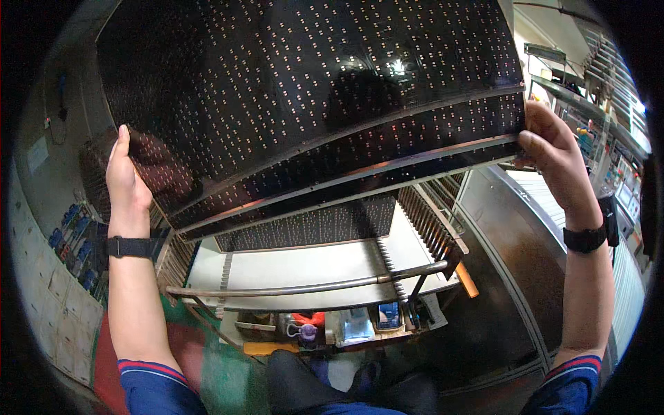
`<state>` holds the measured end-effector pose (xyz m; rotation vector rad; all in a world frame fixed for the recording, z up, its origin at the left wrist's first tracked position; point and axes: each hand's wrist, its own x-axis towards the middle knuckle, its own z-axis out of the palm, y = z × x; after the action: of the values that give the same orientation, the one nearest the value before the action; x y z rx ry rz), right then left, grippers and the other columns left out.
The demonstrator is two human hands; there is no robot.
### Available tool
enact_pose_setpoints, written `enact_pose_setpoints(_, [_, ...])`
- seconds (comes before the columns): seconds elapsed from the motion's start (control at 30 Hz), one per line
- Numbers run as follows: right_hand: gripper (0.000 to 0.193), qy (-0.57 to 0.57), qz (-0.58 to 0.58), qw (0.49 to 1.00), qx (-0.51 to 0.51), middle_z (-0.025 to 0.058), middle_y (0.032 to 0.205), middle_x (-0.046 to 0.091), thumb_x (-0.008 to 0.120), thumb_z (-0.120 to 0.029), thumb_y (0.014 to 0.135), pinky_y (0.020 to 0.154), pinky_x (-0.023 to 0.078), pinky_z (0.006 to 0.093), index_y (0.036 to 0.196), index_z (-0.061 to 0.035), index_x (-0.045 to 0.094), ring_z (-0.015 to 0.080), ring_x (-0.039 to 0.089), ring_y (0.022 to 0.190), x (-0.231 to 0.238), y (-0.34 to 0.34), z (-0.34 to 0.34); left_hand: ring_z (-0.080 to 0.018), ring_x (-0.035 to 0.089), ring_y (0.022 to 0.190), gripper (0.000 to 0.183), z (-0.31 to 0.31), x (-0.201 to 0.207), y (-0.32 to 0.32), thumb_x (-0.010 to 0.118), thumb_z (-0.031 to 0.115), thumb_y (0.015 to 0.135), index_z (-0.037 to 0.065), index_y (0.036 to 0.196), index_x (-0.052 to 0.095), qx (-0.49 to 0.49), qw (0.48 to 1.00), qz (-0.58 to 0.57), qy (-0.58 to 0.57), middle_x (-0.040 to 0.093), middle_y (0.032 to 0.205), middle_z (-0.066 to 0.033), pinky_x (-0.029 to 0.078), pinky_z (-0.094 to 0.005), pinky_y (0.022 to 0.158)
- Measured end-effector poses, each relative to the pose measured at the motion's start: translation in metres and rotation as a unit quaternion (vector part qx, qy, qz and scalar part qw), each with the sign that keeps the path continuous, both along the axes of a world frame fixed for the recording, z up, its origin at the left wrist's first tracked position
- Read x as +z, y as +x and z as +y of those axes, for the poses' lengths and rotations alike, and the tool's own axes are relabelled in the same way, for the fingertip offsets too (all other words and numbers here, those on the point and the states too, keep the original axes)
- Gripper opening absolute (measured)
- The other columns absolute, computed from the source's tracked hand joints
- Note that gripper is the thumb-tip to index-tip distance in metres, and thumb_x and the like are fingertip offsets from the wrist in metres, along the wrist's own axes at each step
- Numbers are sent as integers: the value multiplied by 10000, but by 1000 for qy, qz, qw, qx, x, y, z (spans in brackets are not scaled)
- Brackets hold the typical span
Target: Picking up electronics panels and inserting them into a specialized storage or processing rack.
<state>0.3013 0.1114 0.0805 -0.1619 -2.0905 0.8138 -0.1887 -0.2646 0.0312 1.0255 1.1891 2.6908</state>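
A large glossy black circuit board panel (290, 90), covered in rows of small copper-coloured pads, is held up tilted in front of me. My left hand (128, 176) grips its left edge, thumb pointing up. At the opposite edge my right hand (553, 149) is closed around the lower right corner, thumb on the near face. Along the panel's lower side run long strip-like bands. Below it stands a slotted rack (311, 280) with a white base and comb-like sides. Another black panel (311, 225) stands inside the rack, partly hidden by the held one.
A metal bar (277, 289) crosses the rack's near side. Beneath it a shelf holds a purple bottle (306, 333), a red item and a blue-framed device (389, 316). A dark metal surface (515, 242) lies to the right; shelving (581, 104) stands further back there.
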Motion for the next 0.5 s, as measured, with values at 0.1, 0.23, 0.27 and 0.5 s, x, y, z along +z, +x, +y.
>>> enact_pose_setpoints(0.1, [483,21,11,1000,17,-14,1073,682,719,-157,951,684,502,182,1378,-17,543,24,615,840,-6,-16,2,-214,690,913,262,14,-1,9,612,313,1031,71,1121,655,38,999,-17,13,704,1041,-67,577,-384,843])
enact_pose_setpoints(0.23, [455,41,-9,999,21,-14,1011,683,734,-159,944,666,513,195,1341,-8,574,31,607,800,-2,-24,15,-202,675,977,282,18,-5,1,602,311,1036,61,1160,648,31,999,-28,-6,689,1112,-74,561,-385,895])
enact_pose_setpoints(0.27, [442,38,-20,999,29,-11,986,684,740,-171,941,660,516,198,1323,-7,589,34,607,782,-1,-27,19,-200,671,998,291,19,-3,2,600,312,1037,58,1173,645,21,999,-23,-9,684,1132,-73,553,-384,915])
enact_pose_setpoints(0.5, [300,-26,-47,998,12,-33,839,661,716,-203,965,619,504,185,1195,-28,638,34,604,674,-3,-58,36,-198,640,1077,364,8,-1,-38,613,324,1031,24,1236,627,89,995,41,-34,677,1187,-86,509,-372,975])
